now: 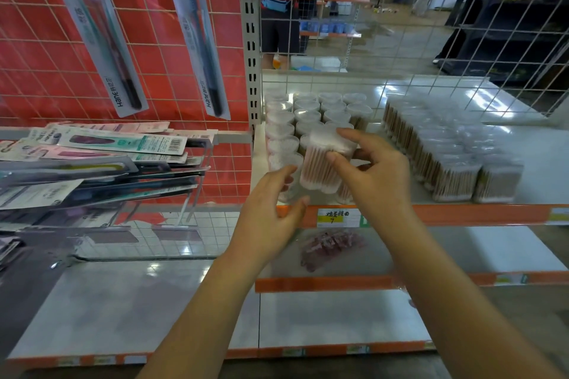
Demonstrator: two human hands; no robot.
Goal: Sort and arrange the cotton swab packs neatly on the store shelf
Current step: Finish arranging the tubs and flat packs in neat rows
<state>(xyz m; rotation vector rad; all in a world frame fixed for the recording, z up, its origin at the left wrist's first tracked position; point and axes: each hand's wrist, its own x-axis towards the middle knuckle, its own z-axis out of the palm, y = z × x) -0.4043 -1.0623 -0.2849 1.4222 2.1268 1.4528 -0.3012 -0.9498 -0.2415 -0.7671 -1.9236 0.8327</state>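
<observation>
1. We hold one cotton swab pack (326,160) in our right hand (374,172), thumb on its near face and fingers curled over its clear lid. It hangs tilted just above the near end of the block of round packs (308,120) at the left of the shelf (538,163).
2. Our left hand (271,209) is relaxed, fingers loosely bent, touching the nearest pack at the orange shelf edge (462,214) without gripping it.
3. We think the tilt is the main risk: set down at this angle, the pack could topple its upright neighbours.
4. The near packs stand right at the lip, so a nudge from either hand could push one onto the lower shelf (492,251).
5. The smooth lid may slip through our light grip.
6. The square packs (446,151) on the right stand well apart and look safe from us.
</observation>
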